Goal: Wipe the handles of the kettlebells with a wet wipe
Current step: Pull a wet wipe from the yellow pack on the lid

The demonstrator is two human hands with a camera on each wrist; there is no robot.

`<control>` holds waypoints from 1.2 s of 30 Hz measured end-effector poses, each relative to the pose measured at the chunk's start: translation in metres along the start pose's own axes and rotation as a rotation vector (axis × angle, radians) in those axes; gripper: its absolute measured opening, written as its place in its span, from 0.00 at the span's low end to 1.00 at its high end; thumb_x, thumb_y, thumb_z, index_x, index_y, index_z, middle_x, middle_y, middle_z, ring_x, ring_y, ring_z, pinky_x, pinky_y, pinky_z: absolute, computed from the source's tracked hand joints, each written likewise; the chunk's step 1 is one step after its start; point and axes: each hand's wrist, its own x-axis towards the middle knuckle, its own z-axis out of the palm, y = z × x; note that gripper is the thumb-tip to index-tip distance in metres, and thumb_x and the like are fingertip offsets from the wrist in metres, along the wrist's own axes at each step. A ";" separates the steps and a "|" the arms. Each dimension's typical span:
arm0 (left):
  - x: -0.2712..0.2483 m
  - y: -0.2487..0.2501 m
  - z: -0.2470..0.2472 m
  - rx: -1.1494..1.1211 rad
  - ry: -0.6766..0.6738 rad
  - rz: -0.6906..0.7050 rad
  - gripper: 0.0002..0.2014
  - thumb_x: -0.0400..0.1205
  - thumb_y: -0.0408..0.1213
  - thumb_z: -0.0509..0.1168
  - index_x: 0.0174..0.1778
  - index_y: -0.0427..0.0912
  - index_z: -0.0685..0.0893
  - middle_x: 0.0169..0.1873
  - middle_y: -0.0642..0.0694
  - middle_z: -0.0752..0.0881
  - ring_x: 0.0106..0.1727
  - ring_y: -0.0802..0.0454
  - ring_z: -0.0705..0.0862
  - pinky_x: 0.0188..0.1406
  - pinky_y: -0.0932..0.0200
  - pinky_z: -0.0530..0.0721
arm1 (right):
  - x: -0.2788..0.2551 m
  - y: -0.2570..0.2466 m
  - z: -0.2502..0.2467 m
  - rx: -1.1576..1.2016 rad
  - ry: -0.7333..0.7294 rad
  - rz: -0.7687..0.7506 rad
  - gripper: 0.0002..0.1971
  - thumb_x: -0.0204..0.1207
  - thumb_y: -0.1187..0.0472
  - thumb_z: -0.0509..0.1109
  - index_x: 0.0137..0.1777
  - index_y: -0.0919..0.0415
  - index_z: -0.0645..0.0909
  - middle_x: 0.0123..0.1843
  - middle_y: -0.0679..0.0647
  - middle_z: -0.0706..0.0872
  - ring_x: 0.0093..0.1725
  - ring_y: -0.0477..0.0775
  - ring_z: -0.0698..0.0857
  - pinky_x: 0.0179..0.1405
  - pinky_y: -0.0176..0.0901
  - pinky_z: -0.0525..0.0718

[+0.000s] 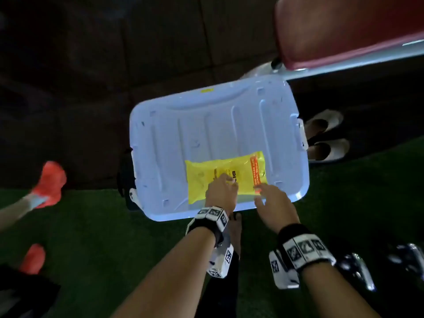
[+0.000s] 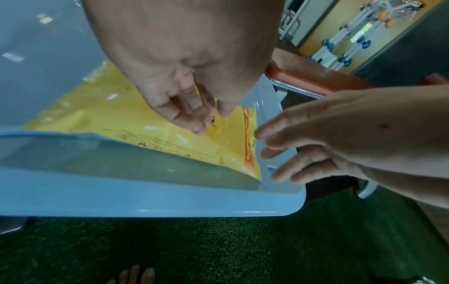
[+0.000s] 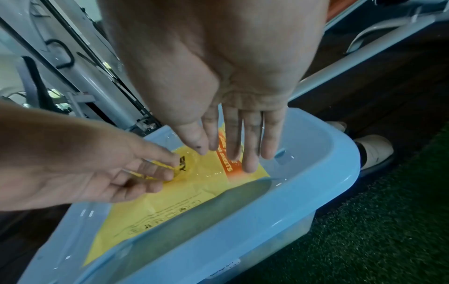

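A yellow wet wipe pack [image 1: 206, 177] with an orange end strip lies flat on the lid of a pale blue plastic storage box [image 1: 206, 125]. My left hand [image 1: 226, 182] is over the middle of the pack and pinches a small flap on its top between thumb and fingers [image 3: 167, 169]. My right hand [image 1: 259, 189] is open, its fingers [image 3: 250, 163] straight over the orange end of the pack [image 3: 184, 201]; whether they touch it is unclear. The left wrist view shows the pack [image 2: 121, 119] under the left hand [image 2: 211, 119], with the right hand [image 2: 272, 153] at the box's rim [image 2: 145, 198]. No kettlebell is plainly visible.
The box stands half on green turf [image 1: 91, 237], half on dark floor. A maroon padded bench [image 1: 344, 31] overhangs its far right corner. White shoes [image 1: 325, 138] sit to the right, another person's orange shoes [image 1: 49, 182] to the left. Shiny metal gear [image 1: 358, 269] lies at lower right.
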 end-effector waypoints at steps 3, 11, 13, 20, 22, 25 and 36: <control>0.025 0.007 0.013 -0.007 0.076 -0.003 0.13 0.86 0.49 0.69 0.59 0.44 0.85 0.47 0.48 0.90 0.54 0.45 0.87 0.53 0.50 0.82 | 0.030 0.006 0.009 -0.010 0.061 0.073 0.20 0.86 0.58 0.66 0.77 0.52 0.76 0.68 0.59 0.83 0.67 0.66 0.83 0.64 0.59 0.82; 0.048 0.011 0.021 0.118 0.113 -0.003 0.13 0.83 0.52 0.70 0.49 0.46 0.80 0.40 0.50 0.86 0.48 0.44 0.85 0.42 0.54 0.73 | 0.054 0.016 0.023 0.071 0.170 0.151 0.15 0.80 0.56 0.76 0.63 0.46 0.78 0.56 0.51 0.81 0.57 0.61 0.86 0.50 0.55 0.84; 0.046 0.009 0.020 0.123 0.104 0.019 0.11 0.85 0.49 0.67 0.51 0.45 0.82 0.43 0.46 0.89 0.51 0.41 0.87 0.46 0.51 0.80 | 0.057 0.016 0.024 0.076 0.186 0.160 0.15 0.79 0.56 0.77 0.60 0.46 0.77 0.54 0.50 0.81 0.54 0.61 0.87 0.48 0.53 0.83; 0.033 -0.013 -0.005 -0.059 0.058 0.019 0.11 0.86 0.48 0.69 0.44 0.45 0.87 0.43 0.49 0.92 0.49 0.50 0.89 0.47 0.58 0.83 | 0.060 0.012 0.025 0.073 0.171 0.223 0.14 0.78 0.55 0.78 0.57 0.46 0.76 0.54 0.50 0.79 0.52 0.62 0.87 0.49 0.54 0.84; 0.027 -0.028 -0.024 -0.086 0.051 0.007 0.09 0.87 0.47 0.69 0.45 0.47 0.85 0.42 0.52 0.90 0.46 0.54 0.87 0.42 0.63 0.79 | 0.060 0.011 0.027 0.073 0.170 0.237 0.12 0.79 0.55 0.77 0.56 0.47 0.77 0.53 0.50 0.79 0.51 0.62 0.87 0.50 0.54 0.84; 0.027 -0.060 -0.049 -0.147 0.053 -0.023 0.07 0.88 0.47 0.68 0.48 0.48 0.83 0.44 0.51 0.90 0.45 0.53 0.90 0.43 0.58 0.85 | 0.056 0.005 0.029 0.065 0.233 0.181 0.08 0.80 0.60 0.73 0.53 0.48 0.79 0.51 0.50 0.81 0.49 0.62 0.87 0.52 0.55 0.83; 0.053 -0.092 -0.058 -0.344 -0.211 -0.082 0.10 0.84 0.47 0.73 0.44 0.45 0.84 0.38 0.47 0.89 0.39 0.49 0.90 0.57 0.37 0.92 | 0.057 -0.040 0.075 0.120 0.425 -0.107 0.07 0.75 0.46 0.80 0.48 0.47 0.93 0.40 0.43 0.88 0.35 0.51 0.87 0.51 0.43 0.70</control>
